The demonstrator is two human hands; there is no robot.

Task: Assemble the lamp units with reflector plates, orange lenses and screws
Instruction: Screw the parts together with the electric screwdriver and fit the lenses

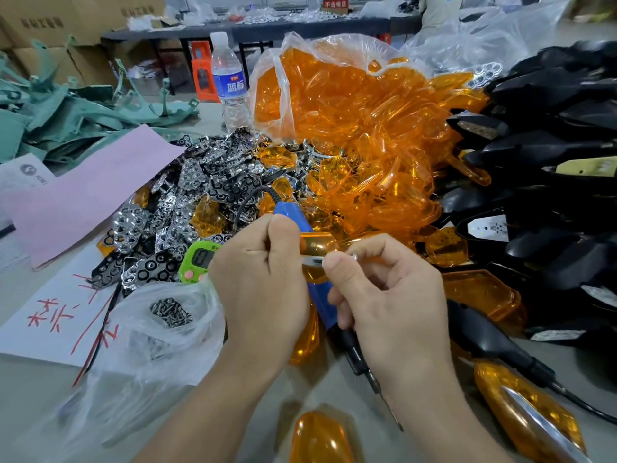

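So both hands are busy on one piece. The left hand (260,275) and right hand (387,295) are each curled in, pinching an orange lens (317,247) between them. A shiny reflector plate (313,261) edge shows just under it, all held up over the blue electric screwdriver (319,295) lying below. Looks to me like the plate is being fitted into the lens, so I'd guess no screw in this one yet. A couple of lensed units (531,416) lie near the front edge, but most of the job looks undone: a huge bag of lenses (350,105), a heap of reflector plates (200,192), black housings (551,145) stacked at right, and screws (171,314) in a plastic bag at left. Clutter's the hassle: a green timer (197,260), the screwdriver cord (247,202), a water bottle (230,81) and pink paper (83,195).
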